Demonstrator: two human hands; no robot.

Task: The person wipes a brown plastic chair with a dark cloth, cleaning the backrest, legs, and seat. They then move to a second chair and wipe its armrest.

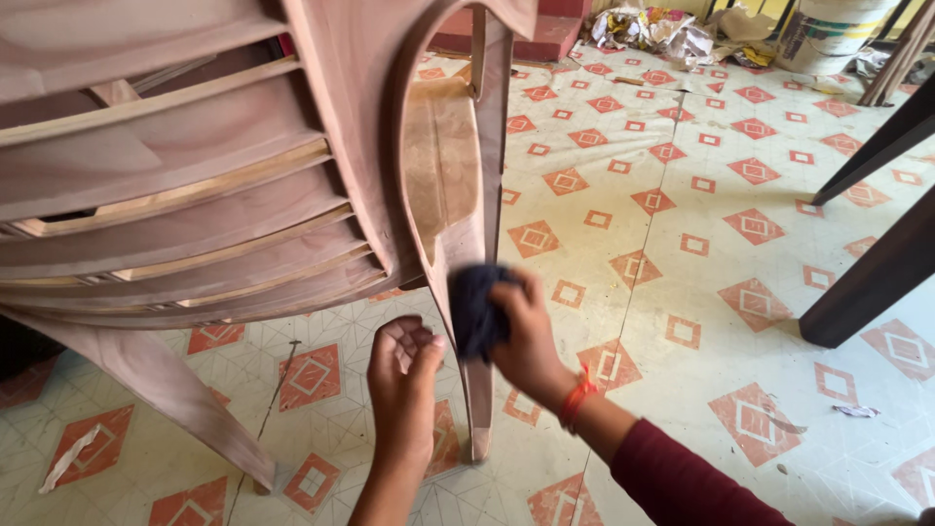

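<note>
A pale wooden chair (195, 185) with curved slats lies tipped on its side, filling the upper left. My right hand (526, 336) is shut on a dark blue cloth (475, 307) pressed against the chair's curved arm and leg (458, 244). An orange thread is tied round that wrist, and the sleeve is maroon. My left hand (402, 380) hovers just left of the cloth, fingers curled loosely, holding nothing, close to the chair leg.
The floor (682, 244) has cream tiles with orange diamond patterns. Dark furniture legs (877, 263) stand at the right. A white bucket (828, 34) and crumpled paper (653, 29) lie at the far back. A scrap of tape (68, 458) lies bottom left.
</note>
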